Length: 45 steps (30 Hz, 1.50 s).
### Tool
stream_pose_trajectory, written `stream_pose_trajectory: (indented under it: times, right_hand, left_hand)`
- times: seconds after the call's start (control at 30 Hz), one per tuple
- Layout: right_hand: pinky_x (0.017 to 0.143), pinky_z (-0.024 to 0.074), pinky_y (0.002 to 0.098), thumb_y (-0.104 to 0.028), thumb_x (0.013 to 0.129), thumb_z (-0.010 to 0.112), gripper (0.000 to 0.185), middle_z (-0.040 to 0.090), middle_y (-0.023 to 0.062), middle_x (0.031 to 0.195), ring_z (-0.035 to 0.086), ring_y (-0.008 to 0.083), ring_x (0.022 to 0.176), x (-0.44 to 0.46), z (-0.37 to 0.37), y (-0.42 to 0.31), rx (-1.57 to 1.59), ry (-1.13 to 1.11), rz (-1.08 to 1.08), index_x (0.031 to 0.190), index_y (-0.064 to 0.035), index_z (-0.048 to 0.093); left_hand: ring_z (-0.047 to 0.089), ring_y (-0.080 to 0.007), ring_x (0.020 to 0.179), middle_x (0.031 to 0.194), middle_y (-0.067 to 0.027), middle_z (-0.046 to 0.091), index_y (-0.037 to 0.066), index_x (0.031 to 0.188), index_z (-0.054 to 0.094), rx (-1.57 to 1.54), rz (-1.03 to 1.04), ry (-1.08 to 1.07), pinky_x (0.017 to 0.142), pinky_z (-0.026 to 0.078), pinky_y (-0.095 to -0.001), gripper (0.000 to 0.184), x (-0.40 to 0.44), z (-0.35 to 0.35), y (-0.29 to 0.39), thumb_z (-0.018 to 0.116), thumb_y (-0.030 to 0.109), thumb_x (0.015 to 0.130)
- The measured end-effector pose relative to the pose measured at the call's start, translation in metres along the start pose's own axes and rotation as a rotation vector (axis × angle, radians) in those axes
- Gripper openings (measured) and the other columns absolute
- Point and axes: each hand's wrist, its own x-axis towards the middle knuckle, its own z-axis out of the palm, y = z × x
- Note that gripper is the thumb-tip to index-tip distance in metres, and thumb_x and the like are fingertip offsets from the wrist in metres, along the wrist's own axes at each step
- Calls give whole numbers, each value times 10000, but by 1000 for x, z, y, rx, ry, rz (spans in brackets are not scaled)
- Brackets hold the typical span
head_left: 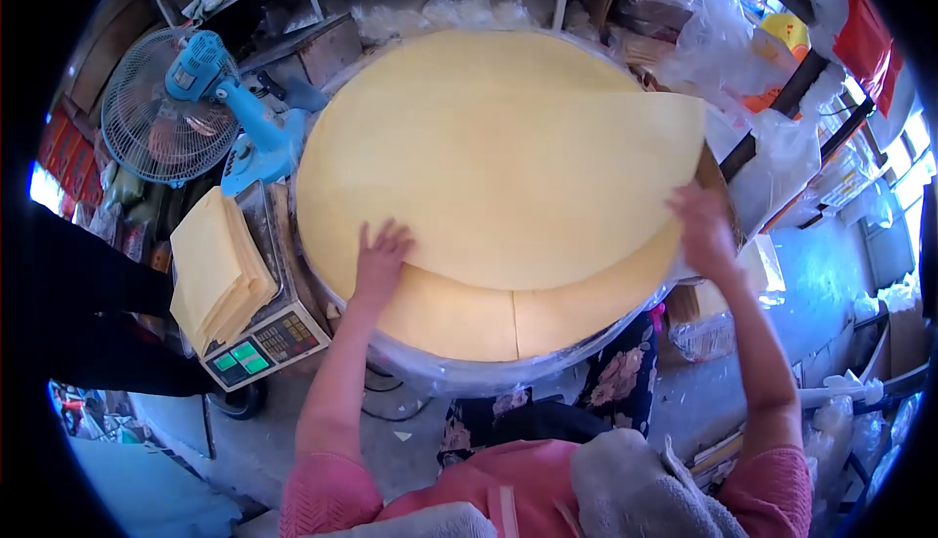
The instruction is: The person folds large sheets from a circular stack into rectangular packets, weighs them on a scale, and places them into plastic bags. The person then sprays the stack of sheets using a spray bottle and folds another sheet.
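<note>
A large, thin, pale-yellow sheet, resembling tofu skin, lies over the round table in front of me. Its near edge is curved, and below that edge shows another yellow layer with a straight seam running toward me. My left hand rests at the sheet's near left edge, fingers spread. At the right edge is my right hand, smeared by motion; whether it grips the sheet cannot be made out. The sheet's right corner juts out past the round outline.
To the left, a digital scale carries a stack of folded yellow sheets. Behind it stands a blue fan. Clear plastic hangs round the table's near rim. Plastic bags crowd the back right. A person's dark-clothed leg is at the left.
</note>
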Motion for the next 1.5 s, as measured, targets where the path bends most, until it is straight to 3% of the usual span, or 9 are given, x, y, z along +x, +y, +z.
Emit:
stream_pose_trajectory:
  times: [0.13,0.23,0.37,0.5,0.7,0.9,1.27,1.4,1.5]
  right_hand:
    - [1075,147,594,-47,712,565,601,440,101,1356,282,278,1343,4,53,-82,169,-345,-89,1298,-133,463]
    - [1005,327,521,-136,760,617,400,571,138,1172,475,267,1194,2,99,-73,75,-194,-198,1157,-121,574]
    - [608,461,411,-291,793,651,257,575,186,671,598,336,682,23,83,-55,583,-304,417,760,-42,600]
    - [682,462,429,-338,782,633,313,598,205,785,590,347,769,53,111,-36,385,-339,451,815,-29,596]
    - [843,453,423,-309,809,597,317,621,149,975,584,322,924,66,149,-36,258,-396,672,1014,-68,594]
    - [1024,218,595,-299,893,504,481,345,61,1425,293,279,1328,63,146,-100,-84,-62,94,1353,-211,392]
    - [1038,229,574,-235,899,498,471,309,104,1437,259,278,1351,8,126,10,-127,-239,251,1353,-169,397]
    - [1042,287,493,-194,854,568,516,322,130,1426,342,295,1296,70,128,62,-8,-251,269,1332,-92,406]
    - [1018,328,459,-221,809,621,563,385,132,1379,425,293,1223,130,147,105,57,-287,256,1317,-88,416]
  left_hand:
    - [573,-277,1033,1034,-77,639,108,985,616,-210,-23,-17,953,394,-434,259,5,10,20,586,50,734]
    - [613,-301,876,888,-103,656,105,977,611,-279,-91,-199,853,450,-389,227,17,-13,19,590,74,753]
    - [597,-311,896,906,-132,633,123,1061,596,-427,-370,-306,869,429,-409,269,52,-65,15,608,178,798]
    - [421,-326,1220,1247,-138,505,214,1309,465,22,-224,275,991,309,-536,480,81,-54,42,568,339,857]
    - [161,-323,1385,1484,-70,256,253,1388,359,-90,-277,-122,1039,58,-664,573,86,26,63,427,536,894]
    - [145,-382,1377,1492,-55,242,277,1405,330,-65,-320,-206,1040,58,-663,579,82,32,69,405,544,896]
    - [139,-389,1379,1518,-68,172,283,1448,201,135,-738,-416,1043,89,-661,611,44,14,-89,328,550,914]
    - [344,-321,1303,1395,-116,401,119,1347,404,247,-517,-672,1033,239,-608,548,112,-3,-120,523,351,865]
    - [399,-306,1253,1306,-169,468,34,1274,455,-218,-274,-159,1021,359,-430,545,162,59,-165,633,115,765]
